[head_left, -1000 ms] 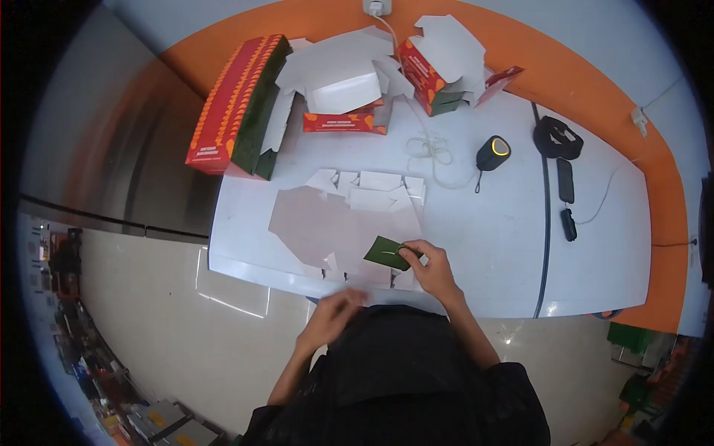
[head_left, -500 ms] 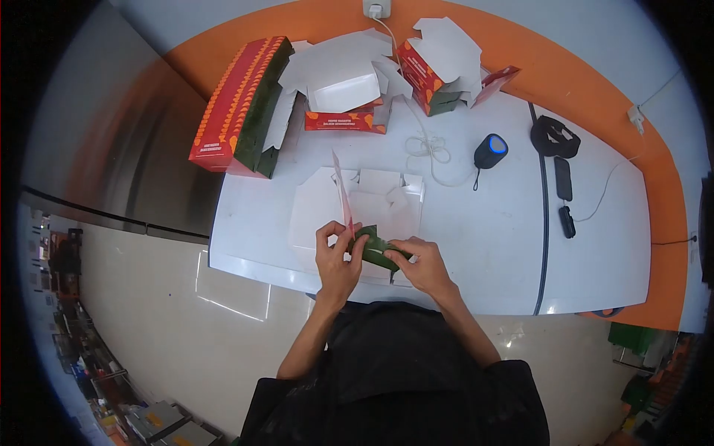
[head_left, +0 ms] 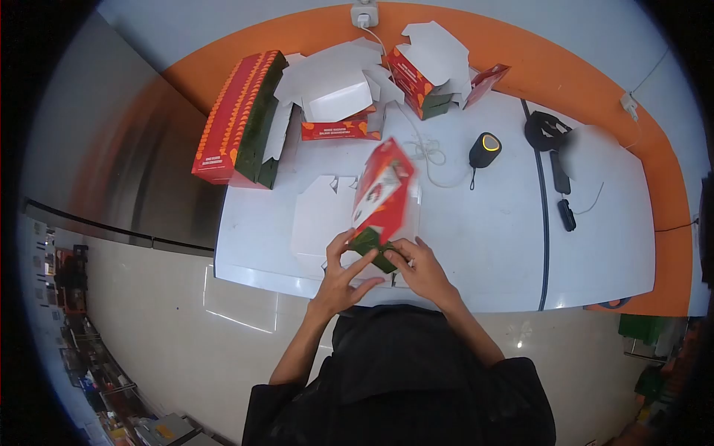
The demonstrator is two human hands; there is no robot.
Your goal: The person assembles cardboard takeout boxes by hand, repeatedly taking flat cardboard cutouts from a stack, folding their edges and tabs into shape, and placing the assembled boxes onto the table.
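A red and green printed carton, blurred in its upper part, is held tilted up over the table's front half. My left hand grips its green lower part from the left, thumb and fingers at the edge. On the right side of that green part, my right hand pinches it between thumb and fingers. Beneath the carton lies a flat white cardboard blank with cut flaps, partly hidden by the carton and my hands.
A long red and green box stands at the back left of the white table. Behind are white open cartons and a red box. On the right are a black speaker, a black strap and a phone.
The carton has swung from flat on the blank to raised, its red printed face now showing. My left hand has come up from the table's front edge and taken hold of it.
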